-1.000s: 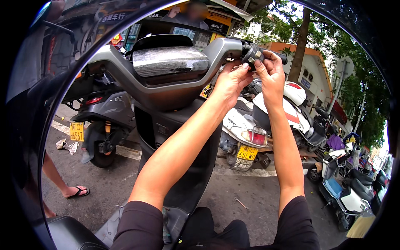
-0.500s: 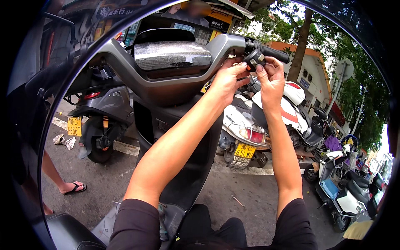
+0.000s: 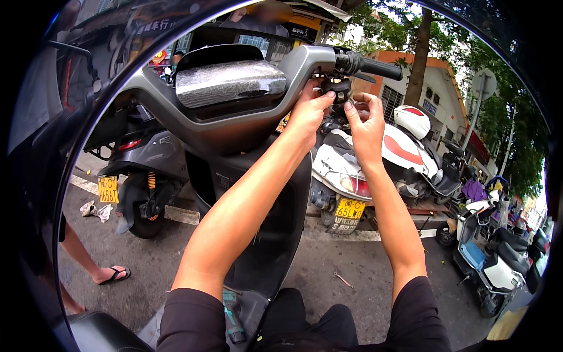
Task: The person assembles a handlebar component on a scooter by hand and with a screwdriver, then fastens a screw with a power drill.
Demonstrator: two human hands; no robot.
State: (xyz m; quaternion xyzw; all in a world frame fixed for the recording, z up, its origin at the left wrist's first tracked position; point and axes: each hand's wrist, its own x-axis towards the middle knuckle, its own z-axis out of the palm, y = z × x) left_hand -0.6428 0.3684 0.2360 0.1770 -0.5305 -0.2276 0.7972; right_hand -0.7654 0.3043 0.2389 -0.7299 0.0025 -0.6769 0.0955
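Below the right handlebar of a grey scooter hangs a black switch housing (image 3: 338, 89), off the bar. My left hand (image 3: 309, 114) is closed on it, thumb on its near face and fingers partly hidden behind. Close by on its right side is my right hand (image 3: 368, 123). Its thumb points up toward the housing's lower edge and its bent fingers stand apart from the thumb, with nothing visible between them. Above both hands are the black handlebar grip (image 3: 381, 68) and a brake lever (image 3: 365, 77). The scooter's front cover (image 3: 231, 82) has a shiny, scuffed panel.
A teal power tool (image 3: 234, 320) lies on the scooter's footboard. White scooters (image 3: 346, 167) stand ahead to the right, a dark scooter (image 3: 149, 158) to the left. A person's foot in a flip-flop (image 3: 114, 274) is at left. A thin stick-like piece (image 3: 343, 280) lies on the ground.
The switch housing has come down from beside the grip to below the handlebar, with my left hand on it. My right hand has drawn slightly down and away from it. The view has shifted.
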